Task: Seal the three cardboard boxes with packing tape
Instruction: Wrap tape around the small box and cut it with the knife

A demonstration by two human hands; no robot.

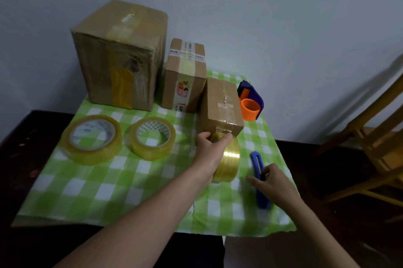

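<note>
Three cardboard boxes stand at the back of the table: a large box [118,54] on the left, a medium box [185,76] in the middle, and a small box [221,104] nearest me on the right. My left hand [211,152] holds a yellowish tape roll [229,161] upright against the small box's front edge, where a clear tape strip runs from the roll over the box's top. My right hand [270,182] rests on a blue utility knife [259,182] lying on the cloth, fingers curled around its middle.
Two more tape rolls [91,139] [152,138] lie flat on the green checked cloth [109,191] at left. A blue and orange tape dispenser [250,101] sits behind the small box. A wooden chair [370,137] stands at right; the wall is close behind.
</note>
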